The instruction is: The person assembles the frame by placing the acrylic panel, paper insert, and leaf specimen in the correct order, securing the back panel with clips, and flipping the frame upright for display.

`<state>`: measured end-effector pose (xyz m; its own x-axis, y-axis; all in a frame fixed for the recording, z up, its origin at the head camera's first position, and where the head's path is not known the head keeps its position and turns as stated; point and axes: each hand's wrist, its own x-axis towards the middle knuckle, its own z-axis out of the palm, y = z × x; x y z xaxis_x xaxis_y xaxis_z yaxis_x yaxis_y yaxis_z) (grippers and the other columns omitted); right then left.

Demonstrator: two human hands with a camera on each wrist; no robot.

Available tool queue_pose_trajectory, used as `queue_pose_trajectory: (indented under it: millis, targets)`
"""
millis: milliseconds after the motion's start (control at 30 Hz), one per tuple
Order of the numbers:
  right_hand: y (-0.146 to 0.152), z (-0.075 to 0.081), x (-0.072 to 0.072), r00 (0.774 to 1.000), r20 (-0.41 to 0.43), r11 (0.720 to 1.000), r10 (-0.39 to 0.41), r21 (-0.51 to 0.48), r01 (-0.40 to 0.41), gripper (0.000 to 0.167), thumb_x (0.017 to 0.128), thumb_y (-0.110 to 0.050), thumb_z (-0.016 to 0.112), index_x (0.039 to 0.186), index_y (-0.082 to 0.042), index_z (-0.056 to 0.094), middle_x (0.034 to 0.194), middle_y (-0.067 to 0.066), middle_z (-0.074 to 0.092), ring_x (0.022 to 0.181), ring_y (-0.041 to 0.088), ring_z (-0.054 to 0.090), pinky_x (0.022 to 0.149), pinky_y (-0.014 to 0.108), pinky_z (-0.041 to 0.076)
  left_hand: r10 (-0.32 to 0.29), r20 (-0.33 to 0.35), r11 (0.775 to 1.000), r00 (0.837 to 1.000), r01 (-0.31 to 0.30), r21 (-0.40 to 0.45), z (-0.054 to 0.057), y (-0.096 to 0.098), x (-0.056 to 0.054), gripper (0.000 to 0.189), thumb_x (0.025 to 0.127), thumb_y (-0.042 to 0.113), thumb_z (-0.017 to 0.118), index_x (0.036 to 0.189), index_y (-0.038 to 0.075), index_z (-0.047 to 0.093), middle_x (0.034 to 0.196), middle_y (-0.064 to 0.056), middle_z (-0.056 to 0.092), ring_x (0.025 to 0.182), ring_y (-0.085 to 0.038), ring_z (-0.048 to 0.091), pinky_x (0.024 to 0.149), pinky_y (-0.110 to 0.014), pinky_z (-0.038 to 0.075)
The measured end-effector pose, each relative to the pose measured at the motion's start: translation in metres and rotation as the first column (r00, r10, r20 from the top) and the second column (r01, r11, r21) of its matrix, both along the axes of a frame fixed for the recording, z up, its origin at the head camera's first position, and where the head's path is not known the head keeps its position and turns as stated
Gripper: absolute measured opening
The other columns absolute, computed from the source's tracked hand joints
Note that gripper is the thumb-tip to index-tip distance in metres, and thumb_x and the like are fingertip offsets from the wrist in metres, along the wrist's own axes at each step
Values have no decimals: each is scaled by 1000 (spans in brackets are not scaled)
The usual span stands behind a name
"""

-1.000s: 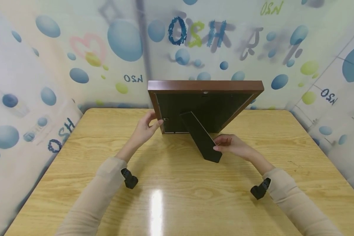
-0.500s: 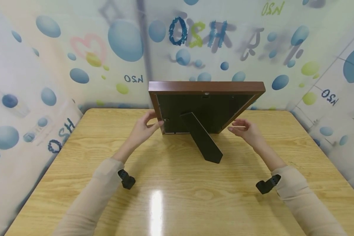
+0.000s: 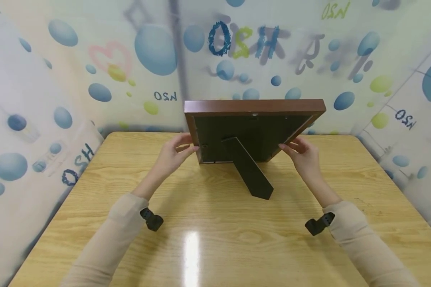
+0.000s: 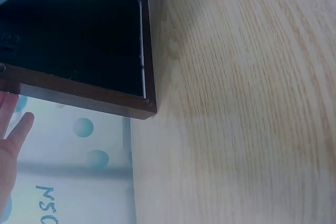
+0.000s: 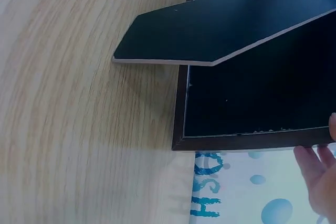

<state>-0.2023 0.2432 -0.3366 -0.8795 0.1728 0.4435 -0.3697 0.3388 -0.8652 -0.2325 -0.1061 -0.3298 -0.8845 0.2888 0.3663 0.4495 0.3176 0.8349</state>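
Note:
A picture frame point(image 3: 255, 106) with a brown border and a black back stands upright on its lower edge, its back towards me. From that back an easel leg point(image 3: 249, 169) swings out and slants down to the tabletop. My left hand point(image 3: 174, 153) holds the frame's left side, thumb at the rear rim and fingers on the outer side, partly hidden. At the opposite side, my right hand point(image 3: 303, 155) grips the border between thumb and fingers. The right wrist view shows these fingers point(image 5: 312, 169) against the border, with the leg point(image 5: 210, 30) standing away from the back.
The frame stands towards the far edge of a light wooden table point(image 3: 222, 239). Behind it and at both sides hang pale walls point(image 3: 154, 48) printed with blue and green dots and mirrored letters. Each wrist carries a small black camera point(image 3: 151, 219).
My right hand has let go of the easel leg, moved up and away, and taken hold of the frame's right side. The left hand stays at the left side.

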Motion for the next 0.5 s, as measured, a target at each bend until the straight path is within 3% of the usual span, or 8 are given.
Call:
queue_pose_trajectory:
  millis: [100,200,367,433,500]
  targets:
    - [-2,0,-6,1000,10,999,-24,39,24,23,80,-1,66,103,-2,66,86,-27,62,78,-14,60,71,8,50,-8,-77,1000,997,7,-13,-8,-2,-3,34,82,9,66,114,0,57,106,-19,63,101,-30,60,93,-43,48]
    - [-2,2,-13,997,58,991,-47,129,39,30,84,-7,63,112,3,62,99,-9,68,83,-15,58,73,6,49,-39,-211,998,977,25,-65,-9,-1,0,34,79,6,68,111,0,60,103,-17,64,97,-28,61,89,-41,51]
    - [0,2,-28,994,101,977,-29,212,7,35,88,-13,58,122,-3,57,118,19,61,92,-10,57,77,4,46,-97,-438,982,894,14,-188,-11,7,7,33,74,8,74,104,-1,62,98,-14,65,92,-25,63,83,-33,54]
    - [0,0,-34,995,103,981,-6,192,-14,35,89,-10,57,123,-1,56,117,21,61,90,-11,57,77,4,45,-121,-490,974,863,9,-224,-13,10,9,33,74,9,74,103,-1,61,96,-13,64,91,-25,64,80,-32,55]
    - [-1,-2,-41,992,127,989,23,143,-42,35,89,-7,56,123,3,55,108,11,67,85,-16,54,78,4,45,-147,-523,967,840,11,-254,-15,14,12,32,74,11,74,101,-1,61,94,-13,64,87,-25,65,76,-31,55]
